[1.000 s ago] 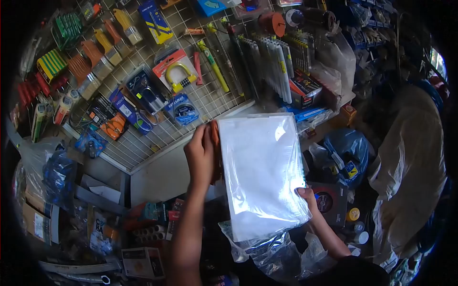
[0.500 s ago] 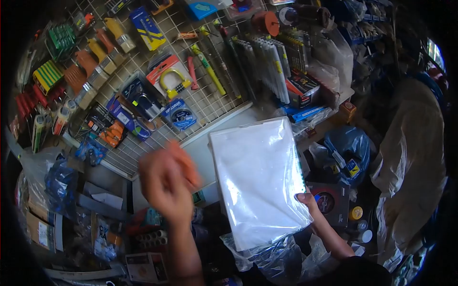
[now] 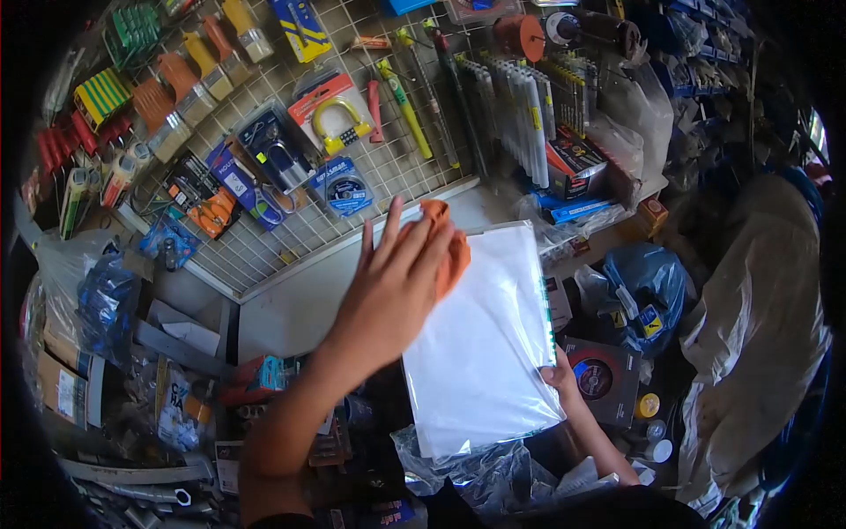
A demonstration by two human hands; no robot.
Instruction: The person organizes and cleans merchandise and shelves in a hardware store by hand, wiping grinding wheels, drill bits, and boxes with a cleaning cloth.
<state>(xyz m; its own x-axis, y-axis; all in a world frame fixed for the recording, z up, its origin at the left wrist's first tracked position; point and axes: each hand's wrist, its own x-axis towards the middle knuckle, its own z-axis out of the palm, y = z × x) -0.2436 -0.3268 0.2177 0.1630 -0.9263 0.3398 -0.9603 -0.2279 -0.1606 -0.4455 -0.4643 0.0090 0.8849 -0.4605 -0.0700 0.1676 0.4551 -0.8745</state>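
My left hand (image 3: 401, 273) is closed around a crumpled orange cloth (image 3: 454, 256), over the upper left part of a flat white packet (image 3: 485, 344) in shiny clear plastic. Small green marks run along the packet's right edge. It is tilted, and its lower right edge sits in the grip of my right hand (image 3: 561, 377), thumb on top and the other fingers hidden beneath. Crinkled clear plastic (image 3: 493, 476) lies just below the packet.
A wire grid panel (image 3: 273, 251) holds paint brushes, a yellow padlock (image 3: 342, 125) and other packaged tools. A white ledge (image 3: 291, 309) runs beneath it. To the right are a blue plastic bag (image 3: 648, 286), a dark box (image 3: 604, 375) and a large draped sheet (image 3: 749, 326).
My left hand has moved right and up with the orange cloth, from beside the packet to over its upper left part. My right hand still holds the packet. The view has shifted slightly.
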